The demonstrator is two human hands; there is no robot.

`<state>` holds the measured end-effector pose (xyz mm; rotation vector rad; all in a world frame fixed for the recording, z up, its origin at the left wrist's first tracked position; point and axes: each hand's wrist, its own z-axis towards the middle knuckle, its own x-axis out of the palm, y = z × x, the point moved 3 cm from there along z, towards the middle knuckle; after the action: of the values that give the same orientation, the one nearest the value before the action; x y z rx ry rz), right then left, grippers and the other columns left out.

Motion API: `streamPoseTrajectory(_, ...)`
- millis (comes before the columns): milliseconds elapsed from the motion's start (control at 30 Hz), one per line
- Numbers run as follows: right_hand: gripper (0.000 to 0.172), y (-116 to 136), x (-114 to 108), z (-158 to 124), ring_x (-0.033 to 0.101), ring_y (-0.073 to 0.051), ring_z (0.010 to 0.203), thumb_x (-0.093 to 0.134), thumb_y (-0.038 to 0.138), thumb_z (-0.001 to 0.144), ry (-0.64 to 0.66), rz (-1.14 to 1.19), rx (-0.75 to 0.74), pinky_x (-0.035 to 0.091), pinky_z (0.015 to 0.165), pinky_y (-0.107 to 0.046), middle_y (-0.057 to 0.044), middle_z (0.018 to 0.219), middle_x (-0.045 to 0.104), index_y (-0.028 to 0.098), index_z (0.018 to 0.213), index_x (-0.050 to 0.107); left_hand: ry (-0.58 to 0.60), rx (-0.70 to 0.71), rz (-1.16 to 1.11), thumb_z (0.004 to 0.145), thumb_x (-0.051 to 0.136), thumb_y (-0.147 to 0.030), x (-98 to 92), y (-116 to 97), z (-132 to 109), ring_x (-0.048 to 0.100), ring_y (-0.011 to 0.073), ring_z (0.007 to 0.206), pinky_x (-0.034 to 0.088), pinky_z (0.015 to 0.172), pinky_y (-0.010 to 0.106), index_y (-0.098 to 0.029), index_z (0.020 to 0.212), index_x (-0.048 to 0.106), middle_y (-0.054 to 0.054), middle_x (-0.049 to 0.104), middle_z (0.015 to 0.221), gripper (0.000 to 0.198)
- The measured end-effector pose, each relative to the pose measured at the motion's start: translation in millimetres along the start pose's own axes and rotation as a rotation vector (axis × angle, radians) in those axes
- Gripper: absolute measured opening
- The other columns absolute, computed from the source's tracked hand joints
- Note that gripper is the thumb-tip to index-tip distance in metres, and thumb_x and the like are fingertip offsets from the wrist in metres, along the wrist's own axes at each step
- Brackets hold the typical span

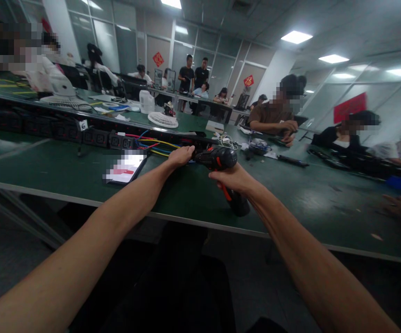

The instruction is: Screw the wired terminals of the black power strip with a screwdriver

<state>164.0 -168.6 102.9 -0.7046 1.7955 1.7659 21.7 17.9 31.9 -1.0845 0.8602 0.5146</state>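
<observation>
Head view: the right hand (233, 178) is clamped around the grip of a black-and-red power screwdriver (219, 158), held just in front of the right end of the long black power strip (96, 137). The left hand (181, 156) rests at the tool's nose, also just before the strip, fingers curled down; whether they pinch anything cannot be told.

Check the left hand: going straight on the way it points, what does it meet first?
Probably the black rail running across the table, just past the fingers of the left hand, beside the coloured wires. Depth is unclear, so it may already touch it.
</observation>
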Motion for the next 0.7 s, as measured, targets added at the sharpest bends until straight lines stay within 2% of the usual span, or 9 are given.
streamPoseTrajectory(500, 0.013, 0.7, -0.3, 0.1, 0.052, -0.012, 0.049, 0.065, 0.009, 0.081, 0.012, 0.017, -0.026, 0.042, 0.047, -0.026, 0.001, 0.053, 0.053, 0.018, 0.076, 0.058, -0.019, -0.009, -0.041, 0.107, 0.018, -0.05, 1.4, 2.5, 1.7, 0.063, 0.0333, 0.129, 0.047, 0.107, 0.043, -0.016, 0.127, 0.069, 0.017, 0.068, 0.139, 0.065)
streamPoseTrajectory(700, 0.011, -0.4, -0.4, -0.7, 0.052, -0.013, 0.049, 0.066, 0.011, 0.081, 0.002, 0.002, 0.011, 0.042, 0.047, -0.026, 0.001, 0.053, 0.054, 0.018, 0.076, 0.059, -0.031, -0.002, -0.069, 0.106, 0.018, -0.052, 2.8, 5.0, 3.3, 0.062, 0.0326, 0.13, 0.045, 0.109, 0.044, -0.017, 0.127, 0.069, 0.017, 0.068, 0.138, 0.065)
